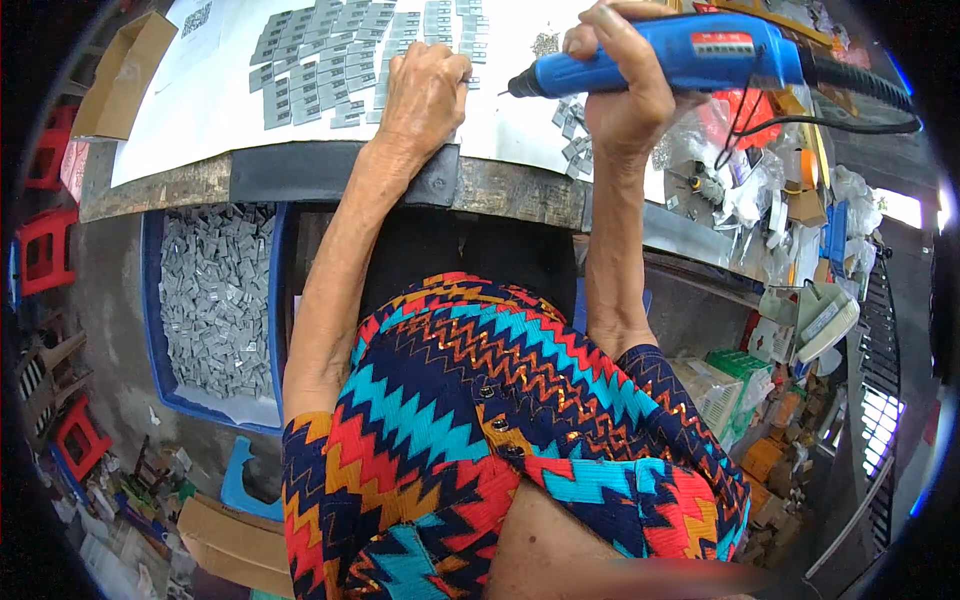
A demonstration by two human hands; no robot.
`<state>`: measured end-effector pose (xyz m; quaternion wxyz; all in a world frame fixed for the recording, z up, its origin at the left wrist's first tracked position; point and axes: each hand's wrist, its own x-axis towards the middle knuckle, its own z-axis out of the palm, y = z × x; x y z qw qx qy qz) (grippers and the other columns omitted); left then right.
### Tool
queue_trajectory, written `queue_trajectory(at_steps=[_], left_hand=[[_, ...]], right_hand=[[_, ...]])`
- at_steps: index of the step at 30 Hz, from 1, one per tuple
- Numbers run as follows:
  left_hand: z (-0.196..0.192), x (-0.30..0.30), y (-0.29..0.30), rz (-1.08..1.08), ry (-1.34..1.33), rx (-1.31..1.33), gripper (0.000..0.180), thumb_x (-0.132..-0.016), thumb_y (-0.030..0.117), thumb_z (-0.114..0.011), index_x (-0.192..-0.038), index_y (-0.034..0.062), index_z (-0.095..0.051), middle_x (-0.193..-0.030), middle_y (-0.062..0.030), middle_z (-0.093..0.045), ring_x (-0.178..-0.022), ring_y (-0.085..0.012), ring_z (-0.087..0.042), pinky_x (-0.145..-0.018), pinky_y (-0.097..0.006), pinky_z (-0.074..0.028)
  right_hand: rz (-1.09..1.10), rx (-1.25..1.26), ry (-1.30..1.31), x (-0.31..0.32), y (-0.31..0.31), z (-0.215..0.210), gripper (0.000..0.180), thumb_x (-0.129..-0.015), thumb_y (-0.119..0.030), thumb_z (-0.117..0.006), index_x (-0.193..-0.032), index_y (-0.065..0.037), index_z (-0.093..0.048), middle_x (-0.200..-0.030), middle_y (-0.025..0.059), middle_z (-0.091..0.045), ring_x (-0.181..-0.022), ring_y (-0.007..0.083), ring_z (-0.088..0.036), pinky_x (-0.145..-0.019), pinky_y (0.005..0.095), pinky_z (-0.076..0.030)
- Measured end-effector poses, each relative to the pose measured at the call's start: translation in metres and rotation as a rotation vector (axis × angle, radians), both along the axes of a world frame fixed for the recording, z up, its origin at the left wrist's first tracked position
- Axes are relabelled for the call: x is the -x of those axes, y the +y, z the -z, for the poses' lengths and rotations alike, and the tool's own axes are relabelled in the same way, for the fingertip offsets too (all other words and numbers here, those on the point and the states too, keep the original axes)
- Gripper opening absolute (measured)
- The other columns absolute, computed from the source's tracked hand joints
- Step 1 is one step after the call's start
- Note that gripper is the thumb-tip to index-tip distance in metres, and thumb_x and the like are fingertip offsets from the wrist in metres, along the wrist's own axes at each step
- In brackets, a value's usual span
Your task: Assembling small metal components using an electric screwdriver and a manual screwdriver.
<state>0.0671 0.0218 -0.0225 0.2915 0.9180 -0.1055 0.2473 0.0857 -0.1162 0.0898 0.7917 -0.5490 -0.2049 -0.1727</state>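
Note:
My right hand [632,95] is wrapped round a blue electric screwdriver [650,58], held level above the white tabletop. Its dark nose and thin bit point left, toward my other hand. On the rows of small grey rectangular plastic pieces [318,65] rests my left hand [425,95], fingers curled down and tips hidden; what they grip cannot be made out. Between the hands, at the back, lies a small heap of tiny metal parts [545,43], apparently screws. Several loose grey pieces [575,150] lie beneath my right wrist.
A blue crate [215,300] full of similar grey pieces stands below the table's front edge [520,182], at left. An open cardboard box [125,75] sits at the table's left end. Plastic bags [745,190] and clutter crowd the right. The screwdriver's black cable [865,80] runs rightward.

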Motion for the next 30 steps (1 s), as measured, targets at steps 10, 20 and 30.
queue_trajectory(at_steps=[10,20,30], left_hand=[[-0.001,0.003,-0.004,-0.032,0.044,0.061,0.012,-0.072,0.003,-0.056,-0.082,0.0036,-0.063,-0.08,-0.0077,-0.058,-0.079,-0.023,-0.051,-0.074,-0.038,-0.038],[0.003,0.003,-0.003,-0.034,0.022,0.075,0.011,-0.072,0.005,-0.057,-0.081,0.0034,-0.062,-0.079,-0.0081,-0.054,-0.081,-0.0232,-0.05,-0.075,-0.038,-0.038],[0.004,0.002,-0.004,-0.038,0.027,0.079,0.01,-0.073,0.006,-0.057,-0.08,0.0034,-0.062,-0.078,-0.008,-0.053,-0.08,-0.0231,-0.05,-0.075,-0.038,-0.038]], right_hand=[[-0.009,0.147,-0.011,-0.013,0.025,0.002,0.015,-0.072,0.001,-0.062,-0.085,0.002,-0.055,-0.07,0.008,-0.058,-0.054,0.0138,-0.058,-0.054,0.025,-0.048],[-0.021,0.213,0.067,-0.011,0.035,0.002,0.015,-0.072,0.0,-0.062,-0.085,0.002,-0.055,-0.067,0.0068,-0.058,-0.053,0.0134,-0.057,-0.053,0.0244,-0.048],[-0.021,0.206,0.02,-0.014,0.033,0.007,0.015,-0.072,0.0,-0.062,-0.085,0.002,-0.055,-0.066,0.0066,-0.057,-0.053,0.013,-0.057,-0.053,0.0244,-0.047]])
